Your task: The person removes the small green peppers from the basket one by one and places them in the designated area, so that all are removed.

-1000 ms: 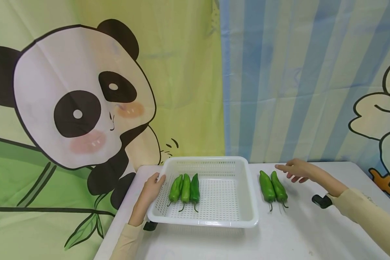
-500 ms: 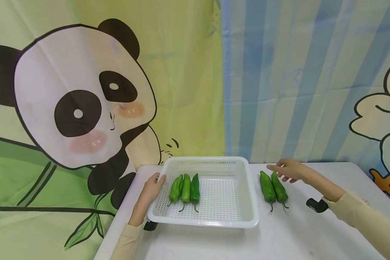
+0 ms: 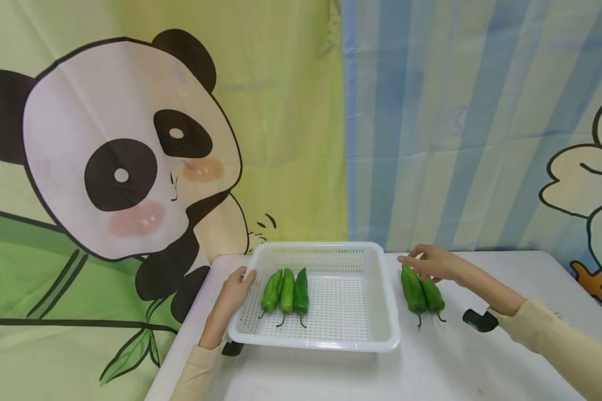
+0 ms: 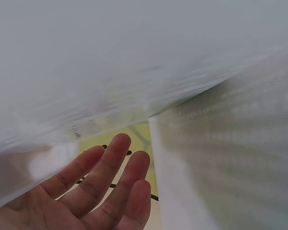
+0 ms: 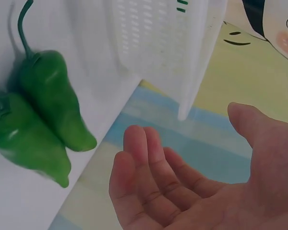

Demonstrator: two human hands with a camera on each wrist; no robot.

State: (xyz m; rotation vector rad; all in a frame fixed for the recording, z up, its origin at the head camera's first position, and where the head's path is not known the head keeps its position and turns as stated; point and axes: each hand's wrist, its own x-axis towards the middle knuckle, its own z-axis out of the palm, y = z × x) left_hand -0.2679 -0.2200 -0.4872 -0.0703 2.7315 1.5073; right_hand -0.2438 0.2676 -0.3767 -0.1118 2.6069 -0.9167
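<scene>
A white plastic basket [image 3: 390, 312] stands on the white table, with three green peppers [image 3: 286, 292] side by side at its left. My left hand [image 3: 237, 288] holds the basket's left rim, thumb over the edge and fingers along the outside, as the left wrist view shows. Right of the basket, two green peppers [image 3: 413, 292] lie together, stems toward me. My right hand [image 3: 433, 262] hovers over their far tips, overlapping one in the head view. In the right wrist view its fingers [image 5: 139, 187] and thumb are spread apart with nothing between them.
The white table [image 3: 351, 379] reaches back to a printed curtain [image 3: 291, 139] with a panda and blue stripes. A dark wrist-worn device [image 3: 480, 320] sits under the right forearm, and another [image 3: 232, 348] by the left.
My right hand has moved left, from beside the two loose peppers to above their far tips. The left hand, the basket and all the peppers have stayed in place.
</scene>
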